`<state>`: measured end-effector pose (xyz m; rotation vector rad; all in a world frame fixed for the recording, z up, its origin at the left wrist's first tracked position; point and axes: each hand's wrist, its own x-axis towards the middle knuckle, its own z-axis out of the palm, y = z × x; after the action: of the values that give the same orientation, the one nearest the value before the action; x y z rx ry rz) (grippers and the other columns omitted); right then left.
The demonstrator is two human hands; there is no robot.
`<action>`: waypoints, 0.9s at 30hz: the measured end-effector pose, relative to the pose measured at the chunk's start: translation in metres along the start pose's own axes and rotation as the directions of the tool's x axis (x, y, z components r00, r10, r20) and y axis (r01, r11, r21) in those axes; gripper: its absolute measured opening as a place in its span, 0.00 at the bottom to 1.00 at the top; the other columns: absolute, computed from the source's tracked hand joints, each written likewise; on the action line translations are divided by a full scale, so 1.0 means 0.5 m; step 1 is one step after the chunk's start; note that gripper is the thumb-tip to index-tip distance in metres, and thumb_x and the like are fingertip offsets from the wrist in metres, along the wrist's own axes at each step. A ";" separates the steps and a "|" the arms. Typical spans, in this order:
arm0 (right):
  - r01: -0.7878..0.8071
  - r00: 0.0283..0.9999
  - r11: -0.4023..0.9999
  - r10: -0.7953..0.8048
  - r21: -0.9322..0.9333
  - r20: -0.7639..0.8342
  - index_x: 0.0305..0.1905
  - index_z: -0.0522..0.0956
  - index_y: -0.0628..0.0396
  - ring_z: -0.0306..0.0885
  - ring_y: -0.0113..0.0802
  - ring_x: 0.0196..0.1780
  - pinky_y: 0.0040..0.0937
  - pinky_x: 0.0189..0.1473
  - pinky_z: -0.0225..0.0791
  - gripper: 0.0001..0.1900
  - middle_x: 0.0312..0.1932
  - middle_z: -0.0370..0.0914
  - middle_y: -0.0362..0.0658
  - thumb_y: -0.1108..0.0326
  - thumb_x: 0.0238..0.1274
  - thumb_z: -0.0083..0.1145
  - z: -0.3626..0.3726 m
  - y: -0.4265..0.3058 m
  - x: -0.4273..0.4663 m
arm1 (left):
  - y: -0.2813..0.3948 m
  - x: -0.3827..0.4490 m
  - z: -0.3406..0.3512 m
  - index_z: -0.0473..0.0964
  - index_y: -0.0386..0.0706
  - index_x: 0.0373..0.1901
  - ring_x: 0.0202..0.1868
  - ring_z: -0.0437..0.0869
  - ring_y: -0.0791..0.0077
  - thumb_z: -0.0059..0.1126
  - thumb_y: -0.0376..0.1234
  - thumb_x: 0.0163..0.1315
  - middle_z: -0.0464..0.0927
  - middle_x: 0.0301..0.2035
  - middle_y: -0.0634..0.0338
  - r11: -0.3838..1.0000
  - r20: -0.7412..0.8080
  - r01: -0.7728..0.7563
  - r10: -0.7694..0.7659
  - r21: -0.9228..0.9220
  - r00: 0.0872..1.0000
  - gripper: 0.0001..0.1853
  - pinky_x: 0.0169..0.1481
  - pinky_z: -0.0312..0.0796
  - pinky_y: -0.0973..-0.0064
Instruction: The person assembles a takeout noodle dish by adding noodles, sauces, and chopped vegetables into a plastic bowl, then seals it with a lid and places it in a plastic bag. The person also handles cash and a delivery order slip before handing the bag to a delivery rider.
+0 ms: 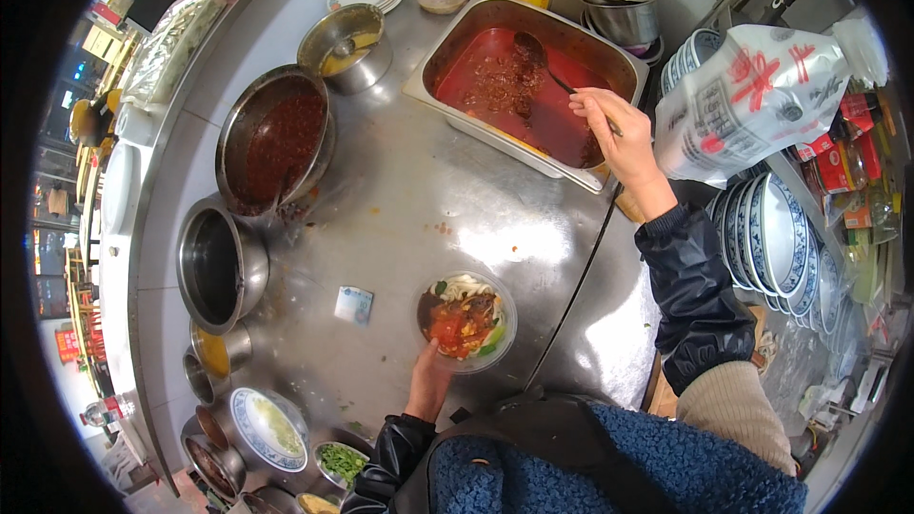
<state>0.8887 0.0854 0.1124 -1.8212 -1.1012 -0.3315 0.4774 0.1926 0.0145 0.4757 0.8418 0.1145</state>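
My right hand (620, 146) grips the handle of a dark metal ladle (532, 51) at the upper right. The ladle's bowl lies in the red, oily sauce of a rectangular steel pan (500, 121), among dark minced bits. Near the counter's front edge, my left hand (430, 380) rests against the near left side of a round clear plastic bowl (508, 332). White noodles (468, 287), red and brown toppings (460, 325) and a green leaf fill this bowl. How firmly my left fingers hold its rim cannot be told.
A steel basin of dark red chili sauce (282, 146) and an empty-looking steel basin (211, 264) line the left, above a bowl of chopped greens (341, 462). A banknote (354, 305) lies on the steel counter. Stacked patterned bowls (775, 235) and a white plastic bag (750, 107) crowd the right.
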 end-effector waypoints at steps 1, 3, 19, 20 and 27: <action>-0.052 0.998 0.995 0.054 0.082 -0.030 0.39 0.79 0.64 0.82 0.33 0.36 0.26 0.38 0.73 0.07 0.35 0.80 0.47 0.71 0.65 0.53 0.002 -0.003 -0.002 | 0.001 0.000 0.001 0.62 0.33 0.62 0.62 0.69 0.63 0.45 0.40 0.70 0.69 0.60 0.52 1.000 0.015 -0.010 0.009 0.001 1.000 0.24 0.67 0.60 0.64; -0.121 0.991 0.976 0.130 0.180 -0.040 0.39 0.79 0.64 0.82 0.33 0.35 0.26 0.38 0.73 0.07 0.34 0.80 0.47 0.71 0.66 0.53 0.010 -0.008 -0.007 | 0.002 -0.001 0.003 0.62 0.33 0.61 0.62 0.69 0.63 0.45 0.40 0.70 0.69 0.60 0.53 1.000 -0.003 0.008 -0.008 0.005 1.000 0.24 0.67 0.59 0.64; -0.276 0.602 0.407 0.779 0.871 -0.174 0.41 0.73 0.73 0.81 0.50 0.43 0.35 0.51 0.76 0.17 0.43 0.77 0.54 0.64 0.71 0.45 0.049 0.030 -0.034 | -0.008 0.004 -0.013 0.65 0.32 0.59 0.60 0.70 0.63 0.46 0.38 0.69 0.71 0.58 0.53 0.999 0.036 -0.014 0.016 -0.049 0.999 0.23 0.67 0.59 0.65; -0.276 0.594 0.400 0.786 0.874 -0.172 0.41 0.73 0.74 0.81 0.51 0.44 0.36 0.52 0.76 0.17 0.44 0.77 0.55 0.65 0.71 0.45 0.045 0.028 -0.034 | -0.008 0.003 -0.012 0.65 0.32 0.59 0.60 0.70 0.63 0.46 0.38 0.68 0.71 0.58 0.53 0.999 -0.003 0.002 -0.002 -0.033 1.000 0.23 0.66 0.59 0.65; -0.279 0.650 0.470 0.734 0.837 -0.195 0.41 0.74 0.73 0.82 0.49 0.42 0.32 0.49 0.75 0.18 0.43 0.77 0.53 0.62 0.71 0.46 0.026 -0.008 -0.035 | 0.007 -0.002 -0.009 0.66 0.33 0.58 0.59 0.71 0.63 0.47 0.38 0.67 0.72 0.57 0.54 0.999 -0.024 -0.037 0.036 -0.021 0.999 0.22 0.64 0.62 0.63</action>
<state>0.8726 0.0871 0.0972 -1.0776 -0.1177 0.0327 0.4739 0.1972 0.0142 0.4703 0.8546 0.1628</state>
